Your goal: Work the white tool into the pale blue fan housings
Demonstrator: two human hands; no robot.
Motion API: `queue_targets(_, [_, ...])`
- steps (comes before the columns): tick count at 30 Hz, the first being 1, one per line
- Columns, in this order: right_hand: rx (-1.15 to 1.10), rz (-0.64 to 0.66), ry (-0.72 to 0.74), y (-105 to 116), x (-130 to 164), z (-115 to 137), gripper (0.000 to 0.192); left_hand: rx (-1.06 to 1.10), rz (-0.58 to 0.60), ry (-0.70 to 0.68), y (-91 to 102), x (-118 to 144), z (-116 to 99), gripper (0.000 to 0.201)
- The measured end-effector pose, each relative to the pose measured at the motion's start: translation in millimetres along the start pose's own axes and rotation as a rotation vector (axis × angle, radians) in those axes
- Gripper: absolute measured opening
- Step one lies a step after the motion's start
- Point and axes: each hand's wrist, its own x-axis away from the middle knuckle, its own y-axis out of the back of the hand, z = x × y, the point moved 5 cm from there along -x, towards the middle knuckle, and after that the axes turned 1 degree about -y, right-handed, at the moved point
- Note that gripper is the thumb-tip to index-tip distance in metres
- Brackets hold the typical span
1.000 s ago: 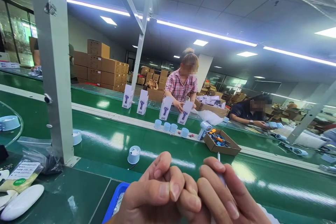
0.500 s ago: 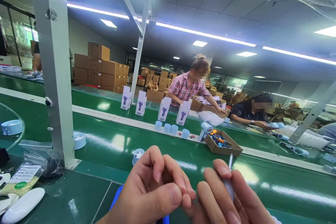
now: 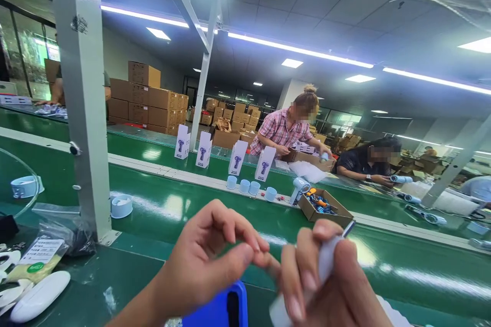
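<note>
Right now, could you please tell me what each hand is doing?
Left hand: fingers pinched together; whether they hold anything cannot be told.
Right hand: closed around a white plastic cylindrical tool with a metal tip.

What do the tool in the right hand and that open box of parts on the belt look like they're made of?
Tool: smooth pale plastic body, it seems, with a shiny metal tip. Box: plain brown matte cardboard, flaps open.

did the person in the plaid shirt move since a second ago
Yes. The person in the plaid shirt has shifted right along the far bench, away from the four upright white boxes they stood behind, and now bends over the open cardboard carton.
</note>
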Motion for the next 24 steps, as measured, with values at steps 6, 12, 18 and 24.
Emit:
queue_targets(6, [0.263,-0.181,-0.102,26,-25,-28,0.036,-0.961,0.053,0.295,80.9,-28,68,0.012])
queue_targets(12, [0.517,-0.225,-0.281,56,-45,-69,0.046,-1.104,0.132,0.491,149.8,-12,153,0.016])
queue_targets(18, [0.806,-0.08,-0.274,52,-44,-67,0.052,-0.853,-0.118,0.517,163.9,-13,150,0.027])
queue_targets(24, [0.975,-0.056,-0.206,43,-33,-38,0.042,-0.203,-0.388,0.397,127.5,-34,93,0.017])
